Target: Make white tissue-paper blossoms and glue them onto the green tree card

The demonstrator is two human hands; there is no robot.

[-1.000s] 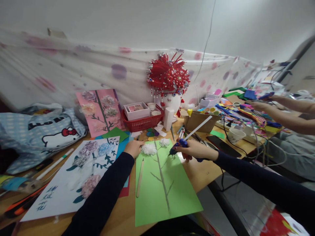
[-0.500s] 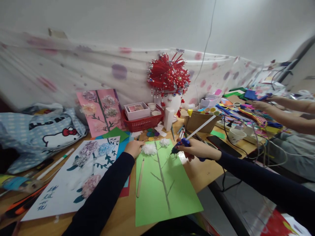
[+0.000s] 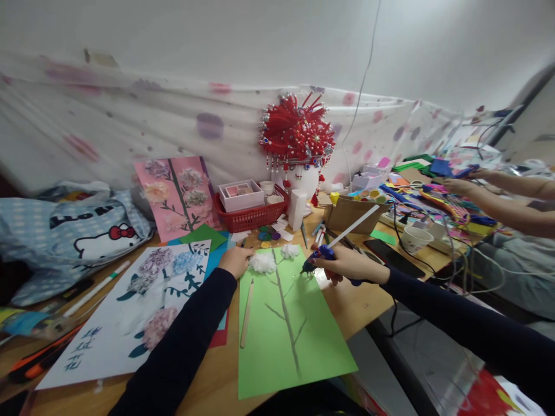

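My right hand point(image 3: 349, 264) is wrapped around a blue hot glue gun point(image 3: 321, 254) with a white glue stick jutting from its back. The nozzle points down at the right side of a green sheet of paper point(image 3: 260, 370), beside a small glossy spot. Drawn on the sheet is a grey-brown branching stem point(image 3: 284, 306). Two white ruffled paper flowers, a larger one point(image 3: 262, 263) and a smaller one point(image 3: 290, 251), lie near its top. My left hand point(image 3: 234, 262) rests at the sheet's upper left corner, fingertips by the larger flower. A thin wooden stick point(image 3: 247, 315) lies on the sheet.
On the left are a white flower picture point(image 3: 104, 323) and a checked bag point(image 3: 99, 225). Behind stand a pink flower picture point(image 3: 176, 199), a red basket point(image 3: 254, 218) and a red beaded headdress point(image 3: 299, 133). To the right are a phone point(image 3: 392, 258), a paper cup point(image 3: 415, 238), cables and another person's arms point(image 3: 498, 196).
The glue gun's rear has shifted very slightly, while its nozzle stays at nearly the same spot. My left hand and the green sheet look unchanged.
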